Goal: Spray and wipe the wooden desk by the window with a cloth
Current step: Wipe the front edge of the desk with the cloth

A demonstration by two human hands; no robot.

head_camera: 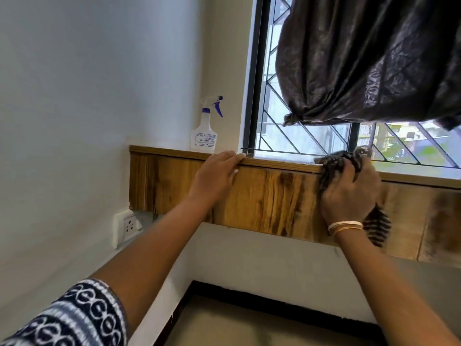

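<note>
A wooden desk runs under the window, its grained front panel facing me. My left hand rests flat on the desk's top edge, fingers apart, holding nothing. My right hand is shut on a dark striped cloth, pressing it against the top edge further right; the cloth's tail hangs below my wrist. A white spray bottle with a blue trigger stands upright on the desk's far left, beside the window frame, apart from both hands.
A dark curtain is knotted up over the window with its metal grille. A white wall socket sits on the left wall below the desk. The white wall and a dark skirting lie below.
</note>
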